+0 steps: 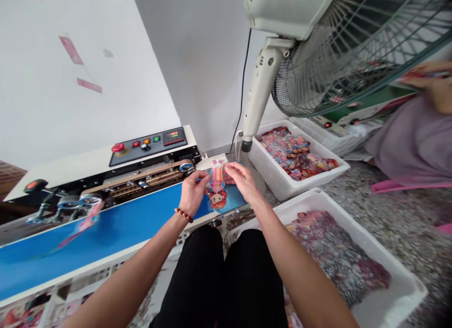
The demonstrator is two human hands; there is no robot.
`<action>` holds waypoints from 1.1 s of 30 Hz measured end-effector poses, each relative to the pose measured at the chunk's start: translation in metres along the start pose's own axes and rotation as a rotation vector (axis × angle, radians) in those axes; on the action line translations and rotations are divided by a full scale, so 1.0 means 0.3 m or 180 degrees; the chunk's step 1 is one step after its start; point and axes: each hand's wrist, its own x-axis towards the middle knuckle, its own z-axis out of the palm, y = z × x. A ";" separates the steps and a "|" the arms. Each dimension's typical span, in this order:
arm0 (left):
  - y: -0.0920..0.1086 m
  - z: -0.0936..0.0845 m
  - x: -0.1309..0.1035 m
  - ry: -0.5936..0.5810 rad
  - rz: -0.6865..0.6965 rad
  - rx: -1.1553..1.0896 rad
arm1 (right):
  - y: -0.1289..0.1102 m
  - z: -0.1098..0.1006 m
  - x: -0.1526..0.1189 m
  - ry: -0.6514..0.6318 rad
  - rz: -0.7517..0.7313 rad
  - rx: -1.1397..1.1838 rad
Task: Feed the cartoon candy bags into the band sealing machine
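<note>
A small clear packet (218, 198) with a cartoon girl's head and pink and yellow printing lies between my hands at the right end of the blue conveyor belt. The head points towards me. My left hand (193, 192) has thumb and fingers pinched at the packet's left edge. A beaded bracelet (184, 215) circles that wrist. At the upper right edge of the packet is my right hand (243, 180), its fingers bent and closed on the edge. Another packet (83, 224), smeared by motion, comes out of the sealing machine (141, 182) on the left.
The blue belt (123, 229) runs left under the control panel (148, 144). White bins (278, 191) of packets stand on the right, one with a nearer bin (395, 300) beside my legs. A fan (261, 83) hangs close above. Behind it, a co-worker's sleeve (406, 130) shows.
</note>
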 end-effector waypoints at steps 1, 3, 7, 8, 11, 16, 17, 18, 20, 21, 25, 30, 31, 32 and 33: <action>0.010 -0.005 -0.013 -0.0017 0.0060 -0.0010 | -0.026 0.000 -0.011 0.0043 -0.0072 0.0052; 0.030 -0.009 -0.036 -0.0046 0.0216 -0.0023 | -0.091 -0.003 -0.033 0.0039 -0.0227 0.0069; 0.076 -0.015 -0.073 -0.0036 0.0637 0.0040 | -0.221 -0.007 -0.069 -0.0017 -0.0544 -0.0400; 0.088 -0.018 -0.081 -0.0007 0.0704 0.0066 | -0.244 -0.007 -0.077 -0.0077 -0.0557 -0.0511; 0.125 -0.026 -0.101 0.0074 0.0796 0.0061 | -0.291 -0.007 -0.100 -0.0359 -0.0509 -0.0578; 0.162 -0.033 -0.116 0.0000 0.0832 -0.0117 | -0.333 -0.010 -0.140 0.0002 -0.1113 -0.1476; 0.164 -0.033 -0.116 -0.0036 0.0797 -0.0193 | -0.338 -0.010 -0.145 0.0084 -0.1242 -0.1664; 0.165 -0.034 -0.115 -0.0070 0.0756 -0.0273 | -0.341 -0.010 -0.147 0.0149 -0.1329 -0.1785; 0.162 -0.036 -0.111 -0.0110 0.0669 -0.0417 | -0.338 -0.013 -0.142 0.0182 -0.1345 -0.1808; 0.157 -0.037 -0.107 -0.0133 0.0614 -0.0483 | -0.331 -0.016 -0.137 0.0147 -0.1277 -0.1680; 0.116 -0.044 -0.086 -0.0299 0.0192 -0.0812 | -0.274 -0.036 -0.109 -0.0208 -0.0575 -0.0583; 0.038 -0.028 -0.032 -0.0172 -0.0712 -0.0941 | -0.167 -0.032 -0.072 -0.0325 0.0322 -0.0531; 0.026 -0.023 -0.016 -0.0122 -0.0878 -0.0856 | -0.147 -0.022 -0.059 -0.0257 0.0397 -0.0624; 0.017 -0.018 0.001 -0.0079 -0.1031 -0.0739 | -0.130 -0.009 -0.044 -0.0182 0.0437 -0.0731; 0.009 -0.014 0.021 -0.0042 -0.1160 -0.0602 | -0.113 0.004 -0.027 -0.0121 0.0455 -0.0847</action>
